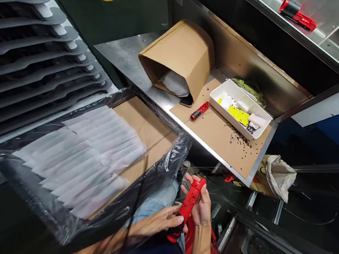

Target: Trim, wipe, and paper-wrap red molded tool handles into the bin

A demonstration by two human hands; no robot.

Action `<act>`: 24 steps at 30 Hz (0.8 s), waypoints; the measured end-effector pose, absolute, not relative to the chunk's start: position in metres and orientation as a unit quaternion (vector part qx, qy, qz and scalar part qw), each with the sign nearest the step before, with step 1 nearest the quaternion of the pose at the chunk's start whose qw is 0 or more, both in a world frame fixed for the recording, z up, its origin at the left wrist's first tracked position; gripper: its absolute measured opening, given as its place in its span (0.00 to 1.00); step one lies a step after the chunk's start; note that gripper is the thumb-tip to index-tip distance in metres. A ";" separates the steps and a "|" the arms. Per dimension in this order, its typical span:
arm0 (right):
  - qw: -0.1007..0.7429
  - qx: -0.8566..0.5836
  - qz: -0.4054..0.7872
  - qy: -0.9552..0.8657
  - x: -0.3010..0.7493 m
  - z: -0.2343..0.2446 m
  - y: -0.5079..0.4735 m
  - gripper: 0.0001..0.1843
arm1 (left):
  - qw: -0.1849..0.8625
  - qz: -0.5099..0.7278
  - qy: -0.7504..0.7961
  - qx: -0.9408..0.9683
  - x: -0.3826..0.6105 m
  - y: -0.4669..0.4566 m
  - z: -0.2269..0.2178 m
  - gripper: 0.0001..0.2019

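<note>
A red electric screwdriver [188, 206] with a black grip end is held over my lap in both hands. My left hand [161, 222] wraps its fingers round the lower, black-tipped end. My right hand [200, 206] cups the upper red body from the right, thumb towards the tip. Just to the left lies a cardboard box lined with black plastic [155, 137], filled with rows of white wrapped pieces [91, 154].
A steel shelf [125, 54] ahead carries a tipped cardboard box [182, 53], a second red screwdriver [200, 110], a white tray [224, 92] of yellow and white parts and scattered small screws [243, 138]. Grey stacked trays [27, 41] stand left. A red tool [297, 12] lies on the upper shelf.
</note>
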State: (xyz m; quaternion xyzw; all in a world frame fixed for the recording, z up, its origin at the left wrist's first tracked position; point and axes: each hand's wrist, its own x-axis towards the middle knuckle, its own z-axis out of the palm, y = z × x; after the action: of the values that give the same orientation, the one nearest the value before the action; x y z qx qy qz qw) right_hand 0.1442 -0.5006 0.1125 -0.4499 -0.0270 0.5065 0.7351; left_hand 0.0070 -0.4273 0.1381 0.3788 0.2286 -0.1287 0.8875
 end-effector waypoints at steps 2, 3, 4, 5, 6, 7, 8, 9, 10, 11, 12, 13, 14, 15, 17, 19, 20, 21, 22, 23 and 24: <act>0.715 -0.517 0.470 -0.031 0.149 0.110 -0.506 0.32 | 0.894 -0.143 0.225 0.361 0.014 -0.427 0.142 0.17; 0.700 -0.570 0.428 -0.029 0.152 0.110 -0.512 0.34 | 0.898 -0.144 0.228 0.348 0.018 -0.428 0.143 0.18; 0.683 -0.628 0.372 -0.023 0.154 0.110 -0.519 0.35 | 0.902 -0.141 0.235 0.333 0.023 -0.428 0.142 0.19; 0.665 -0.681 0.307 -0.010 0.155 0.111 -0.528 0.36 | 0.906 -0.134 0.245 0.317 0.028 -0.429 0.141 0.21; 0.647 -0.721 0.247 0.006 0.154 0.114 -0.539 0.36 | 0.909 -0.122 0.258 0.303 0.033 -0.430 0.139 0.23; 0.632 -0.749 0.199 0.021 0.152 0.118 -0.550 0.34 | 0.910 -0.107 0.272 0.294 0.039 -0.431 0.137 0.26; 0.622 -0.765 0.164 0.030 0.148 0.124 -0.562 0.31 | 0.909 -0.093 0.283 0.290 0.044 -0.432 0.136 0.30; 0.617 -0.773 0.142 0.032 0.142 0.132 -0.572 0.28 | 0.908 -0.081 0.290 0.290 0.049 -0.434 0.135 0.32; 0.612 -0.779 0.129 0.026 0.135 0.139 -0.581 0.24 | 0.907 -0.068 0.295 0.293 0.054 -0.435 0.135 0.33; 0.608 -0.784 0.122 0.015 0.127 0.146 -0.587 0.22 | 0.906 -0.055 0.296 0.296 0.058 -0.437 0.136 0.34; 0.604 -0.788 0.120 0.002 0.119 0.153 -0.591 0.20 | 0.907 -0.043 0.294 0.299 0.060 -0.439 0.138 0.34; 0.603 -0.788 0.120 -0.008 0.112 0.159 -0.593 0.20 | 0.907 -0.032 0.291 0.303 0.062 -0.441 0.141 0.35; 0.605 -0.787 0.122 -0.014 0.106 0.163 -0.592 0.20 | 0.908 -0.023 0.286 0.306 0.064 -0.443 0.143 0.36; 0.609 -0.784 0.123 -0.017 0.102 0.165 -0.591 0.20 | 0.908 -0.017 0.282 0.310 0.064 -0.445 0.146 0.38; 0.620 -0.773 0.131 -0.015 0.096 0.167 -0.587 0.21 | 0.903 -0.013 0.276 0.328 0.063 -0.450 0.148 0.39; 0.634 -0.760 0.146 -0.007 0.094 0.166 -0.584 0.20 | 0.890 -0.009 0.272 0.366 0.061 -0.454 0.148 0.36; 0.641 -0.752 0.152 -0.001 0.093 0.164 -0.583 0.20 | 0.882 -0.004 0.267 0.388 0.059 -0.456 0.148 0.34; 0.650 -0.744 0.158 0.004 0.092 0.163 -0.583 0.19 | 0.875 -0.001 0.260 0.409 0.058 -0.457 0.146 0.33; 0.659 -0.735 0.162 0.010 0.091 0.161 -0.583 0.19 | 0.870 0.000 0.251 0.425 0.056 -0.459 0.145 0.32; 0.668 -0.725 0.165 0.015 0.090 0.159 -0.583 0.19 | 0.867 -0.001 0.240 0.436 0.054 -0.460 0.144 0.32; 0.677 -0.716 0.169 0.019 0.089 0.158 -0.584 0.19 | 0.866 -0.003 0.231 0.443 0.053 -0.460 0.144 0.32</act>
State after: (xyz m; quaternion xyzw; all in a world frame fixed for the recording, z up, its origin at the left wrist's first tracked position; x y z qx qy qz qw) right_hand 0.0889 -0.5837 0.1581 -0.7157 0.0191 0.1694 0.6773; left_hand 0.0526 -0.4604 0.1439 0.4431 0.2315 -0.0030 0.8661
